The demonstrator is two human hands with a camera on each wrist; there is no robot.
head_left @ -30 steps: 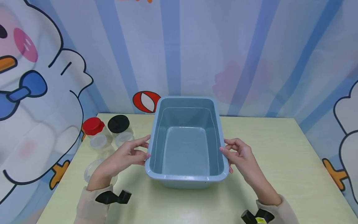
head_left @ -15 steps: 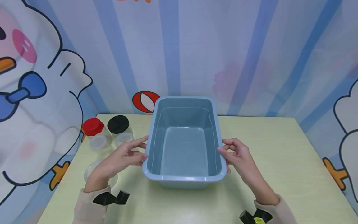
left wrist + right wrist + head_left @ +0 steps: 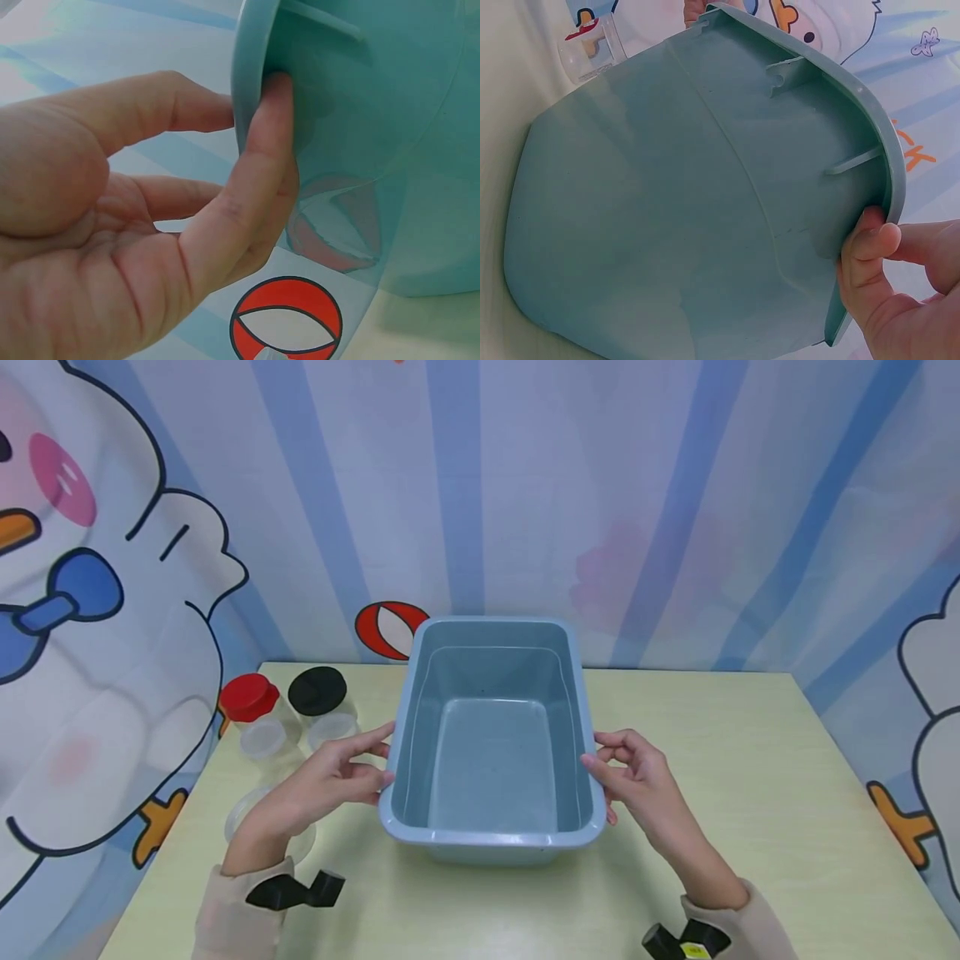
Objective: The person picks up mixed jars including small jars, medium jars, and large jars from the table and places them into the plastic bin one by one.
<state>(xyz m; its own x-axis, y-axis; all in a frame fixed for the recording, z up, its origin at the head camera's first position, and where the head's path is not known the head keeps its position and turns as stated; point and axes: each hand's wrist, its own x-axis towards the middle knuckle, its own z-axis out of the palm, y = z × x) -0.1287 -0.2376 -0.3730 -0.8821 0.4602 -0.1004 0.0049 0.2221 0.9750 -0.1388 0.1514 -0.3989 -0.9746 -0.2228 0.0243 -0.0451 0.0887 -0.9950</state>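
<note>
A rectangular blue-grey plastic basin (image 3: 495,768) stands on the table in the middle of the head view, its inner floor visible. My left hand (image 3: 322,789) pinches its left rim, with the thumb on the outer lip and fingers tucked under it in the left wrist view. On the opposite side, my right hand (image 3: 641,781) grips the right rim between thumb and curled fingers. Seen from the right wrist, the basin's outer wall (image 3: 652,187) fills most of the view, with small ribs under the lip.
Left of the basin stand a jar with a red lid (image 3: 249,697), one with a black lid (image 3: 318,691), and clear containers with translucent lids (image 3: 262,739). Another clear round container (image 3: 243,810) is partly behind my left forearm. A printed curtain (image 3: 517,485) hangs behind the pale table (image 3: 720,752).
The basin has shifted slightly to the left, with both hands moving along on its rims. The jars have stayed in place.
</note>
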